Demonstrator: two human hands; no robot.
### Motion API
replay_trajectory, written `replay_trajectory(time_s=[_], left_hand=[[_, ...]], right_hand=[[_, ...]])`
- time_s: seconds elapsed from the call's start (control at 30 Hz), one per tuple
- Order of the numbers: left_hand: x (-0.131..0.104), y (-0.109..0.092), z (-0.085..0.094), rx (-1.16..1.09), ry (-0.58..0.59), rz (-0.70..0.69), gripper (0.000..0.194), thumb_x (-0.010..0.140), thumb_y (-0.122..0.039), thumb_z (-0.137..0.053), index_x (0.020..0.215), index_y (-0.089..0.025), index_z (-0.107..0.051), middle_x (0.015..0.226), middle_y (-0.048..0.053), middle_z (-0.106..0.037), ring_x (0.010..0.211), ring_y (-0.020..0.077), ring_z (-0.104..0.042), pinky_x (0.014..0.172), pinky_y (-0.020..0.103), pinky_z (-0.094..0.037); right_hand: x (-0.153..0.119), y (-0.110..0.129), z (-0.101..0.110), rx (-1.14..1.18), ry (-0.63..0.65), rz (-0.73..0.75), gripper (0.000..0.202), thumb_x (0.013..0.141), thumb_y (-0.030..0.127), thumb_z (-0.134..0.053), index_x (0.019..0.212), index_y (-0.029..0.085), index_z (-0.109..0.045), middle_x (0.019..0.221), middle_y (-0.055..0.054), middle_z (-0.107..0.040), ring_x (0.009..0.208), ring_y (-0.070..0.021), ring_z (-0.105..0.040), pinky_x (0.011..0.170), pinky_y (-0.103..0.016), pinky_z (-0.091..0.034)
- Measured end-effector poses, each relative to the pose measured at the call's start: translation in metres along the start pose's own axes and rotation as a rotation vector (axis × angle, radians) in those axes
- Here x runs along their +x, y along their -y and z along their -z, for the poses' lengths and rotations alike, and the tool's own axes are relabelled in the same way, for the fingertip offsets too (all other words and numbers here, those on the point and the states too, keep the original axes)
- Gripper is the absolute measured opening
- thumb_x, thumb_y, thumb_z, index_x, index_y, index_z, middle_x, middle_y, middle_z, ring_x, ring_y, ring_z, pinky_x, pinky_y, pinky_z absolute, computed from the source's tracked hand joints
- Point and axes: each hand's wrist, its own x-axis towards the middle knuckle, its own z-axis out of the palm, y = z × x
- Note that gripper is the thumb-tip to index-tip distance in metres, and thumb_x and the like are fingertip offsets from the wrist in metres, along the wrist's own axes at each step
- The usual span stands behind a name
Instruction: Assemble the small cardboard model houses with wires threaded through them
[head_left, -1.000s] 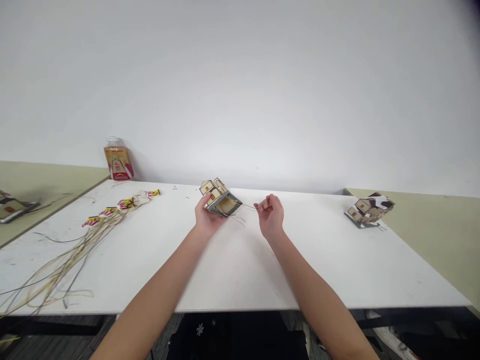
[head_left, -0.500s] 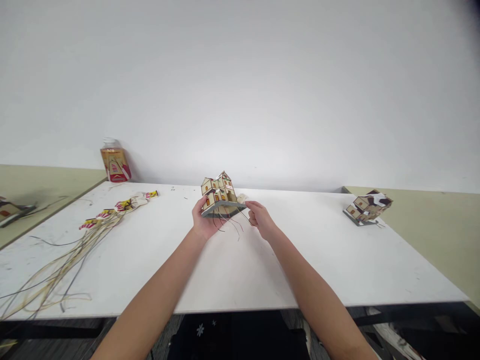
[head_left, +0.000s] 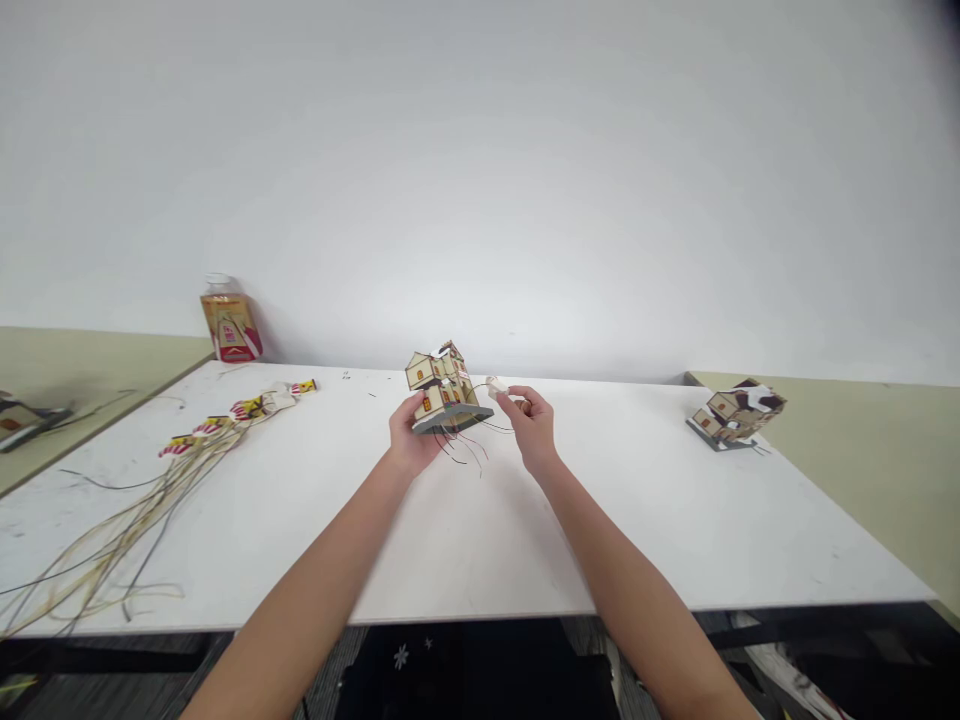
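Note:
A small cream model house (head_left: 442,385) on a grey base is held tilted above the white table, with several thin red, black and pale wires hanging beneath it. My left hand (head_left: 410,440) grips the house and its base from the left and below. To the right of the house, my right hand (head_left: 531,425) pinches a small white piece (head_left: 496,386) between thumb and fingers. A thin wire seems to run between this piece and the house. What exactly the white piece is cannot be made out.
Left on the table (head_left: 480,560) lies a bundle of long wires (head_left: 142,510) with yellow, red and white striped ends (head_left: 214,425). A labelled bottle (head_left: 231,322) stands by the wall. Another model house (head_left: 737,415) sits at right; part of one (head_left: 19,420) shows far left.
My right hand has come away from the base edge and now pinches the small white piece, raised beside the house. The house has turned and shifted slightly right in my left hand.

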Motion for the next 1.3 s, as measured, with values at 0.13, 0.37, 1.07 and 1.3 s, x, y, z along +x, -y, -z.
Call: replay_trajectory(time_s=[0.13,0.37,1.07,1.3], left_hand=[[0.0,0.002,-0.002,0.04,0.029,0.012,0.04,0.077,-0.029,-0.052,0.111,-0.011,-0.064,0.094,0.012,-0.073,0.086,0.0278,-0.069,0.069,0.035,-0.054],[-0.001,0.004,0.001,0.026,0.094,0.043,0.046,0.077,-0.03,-0.053,0.119,-0.012,-0.061,0.101,0.013,-0.072,0.105,0.0333,-0.064,0.082,0.042,-0.054],[0.001,0.002,0.006,0.088,0.03,0.051,0.046,0.076,-0.033,-0.053,0.114,-0.008,-0.063,0.093,0.015,-0.072,0.074,0.0266,-0.068,0.056,0.032,-0.049],[0.001,0.002,0.005,0.085,0.027,0.03,0.041,0.076,-0.03,-0.053,0.108,-0.009,-0.066,0.089,0.013,-0.073,0.068,0.0243,-0.067,0.05,0.03,-0.046]], right_hand=[[-0.003,-0.003,-0.003,-0.104,0.024,0.115,0.025,0.066,0.044,-0.074,0.074,0.021,-0.066,0.054,0.008,-0.018,0.052,-0.0079,-0.017,0.051,-0.026,-0.016],[-0.007,-0.004,-0.001,-0.214,0.162,0.188,0.024,0.072,0.044,-0.069,0.082,0.023,-0.072,0.052,0.007,-0.023,0.051,-0.009,-0.021,0.052,-0.026,-0.019],[-0.004,0.005,-0.001,-0.026,0.261,-0.111,0.03,0.062,0.044,-0.077,0.075,0.021,-0.064,0.048,0.01,-0.023,0.048,-0.0066,-0.018,0.049,-0.025,-0.013],[-0.003,0.004,0.0,-0.088,0.239,-0.082,0.03,0.066,0.048,-0.073,0.075,0.021,-0.067,0.049,0.008,-0.025,0.048,-0.0069,-0.021,0.049,-0.025,-0.015]])
